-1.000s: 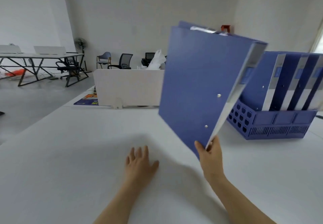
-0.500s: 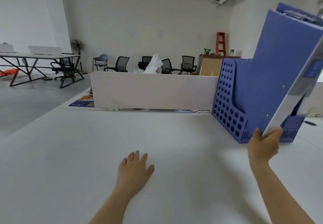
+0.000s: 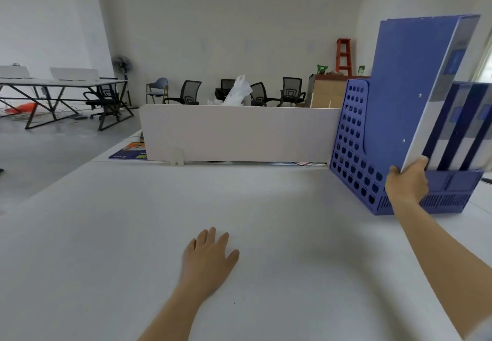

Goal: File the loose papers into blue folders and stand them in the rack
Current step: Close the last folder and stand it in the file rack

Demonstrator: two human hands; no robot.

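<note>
My right hand (image 3: 407, 181) grips the bottom front corner of the blue folder (image 3: 407, 82), fingers curled round its pale spine edge. The folder leans back at a tilt. Its lower part sits inside the perforated left wall of the blue rack (image 3: 356, 154), in the leftmost slot, and its held corner is above the rack's low front lip. Just to its right, other blue folders (image 3: 458, 128) already stand in the rack with their striped spines facing me, crowding the slot on that side. My left hand (image 3: 207, 258) lies flat on the white table (image 3: 106, 234), fingers relaxed and holding nothing, well apart from the rack. A white divider panel (image 3: 239, 133) runs along the table's far edge and meets the rack's left wall. A colourful brochure (image 3: 130, 151) pokes out at its left end. Beyond it are black office chairs (image 3: 190, 93), a white bag (image 3: 238, 92), an orange stepladder (image 3: 344, 56) and a standing fan (image 3: 122, 64).
</note>
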